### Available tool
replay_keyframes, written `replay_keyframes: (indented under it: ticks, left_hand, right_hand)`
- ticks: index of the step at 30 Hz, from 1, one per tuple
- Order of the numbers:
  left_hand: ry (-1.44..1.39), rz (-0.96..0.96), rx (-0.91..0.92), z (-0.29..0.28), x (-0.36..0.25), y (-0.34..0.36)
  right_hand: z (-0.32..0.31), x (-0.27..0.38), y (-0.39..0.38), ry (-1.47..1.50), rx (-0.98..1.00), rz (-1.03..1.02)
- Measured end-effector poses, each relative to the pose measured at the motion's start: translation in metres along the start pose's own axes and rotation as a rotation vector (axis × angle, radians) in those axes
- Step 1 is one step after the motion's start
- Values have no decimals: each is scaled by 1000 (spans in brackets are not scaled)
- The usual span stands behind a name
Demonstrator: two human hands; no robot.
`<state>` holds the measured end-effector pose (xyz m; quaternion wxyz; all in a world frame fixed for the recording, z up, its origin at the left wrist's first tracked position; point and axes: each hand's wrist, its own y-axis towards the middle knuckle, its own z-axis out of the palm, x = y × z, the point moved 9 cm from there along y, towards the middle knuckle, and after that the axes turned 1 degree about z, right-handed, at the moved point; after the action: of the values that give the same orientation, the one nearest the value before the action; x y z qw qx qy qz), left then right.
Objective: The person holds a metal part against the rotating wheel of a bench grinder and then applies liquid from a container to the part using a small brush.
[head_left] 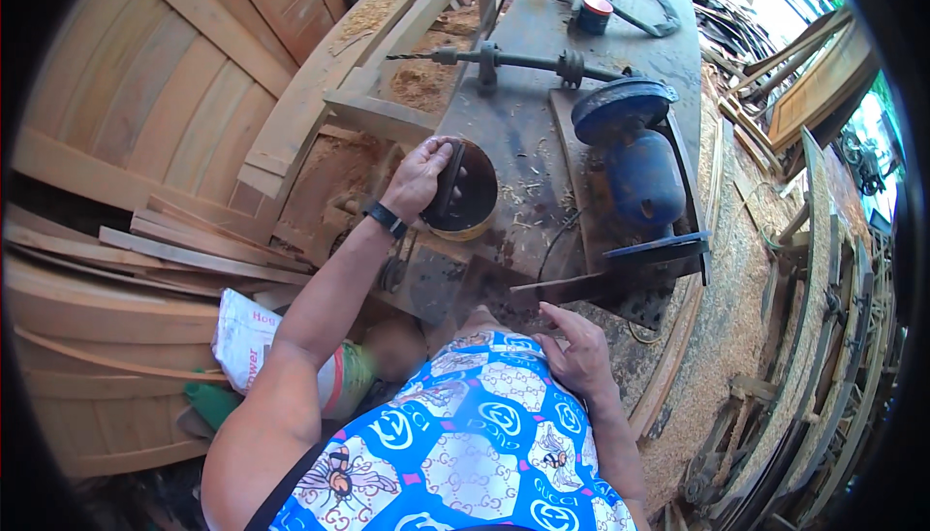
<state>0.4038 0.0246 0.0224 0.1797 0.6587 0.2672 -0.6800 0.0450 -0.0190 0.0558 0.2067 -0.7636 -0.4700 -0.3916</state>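
Note:
My left hand, with a dark watch band on the wrist, is closed around a dark, flat rectangular bar. It holds the bar upright at the left side of a round container with a dark inside and a yellowish lower rim. Some of the fingers show behind the bar. My right hand hovers beside the blue patterned cloth over my lap, fingers apart and loosely bent, nothing visible in them. Just beyond its fingertips lies a brown wooden strip at the near edge of the worktable.
A blue electric motor stands right of the container. Behind it a drill bit sits on a horizontal shaft. A red-lidded tin stands farther back. Wooden panels lean at left; shavings cover the floor at right.

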Motion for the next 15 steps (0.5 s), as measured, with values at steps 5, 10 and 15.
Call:
replay_keyframes:
  ticks: [5,10,15]
  left_hand:
    - [-543,-329,101,10,23,-10]
    - [-970,-432,285,28,28,-13]
    - [-991,-444,222,31,35,-9]
  right_hand:
    - [3,5,6,-1,-10,1]
    - [6,5,8,0,-7,5]
    - [7,4,7,-10,-7,11]
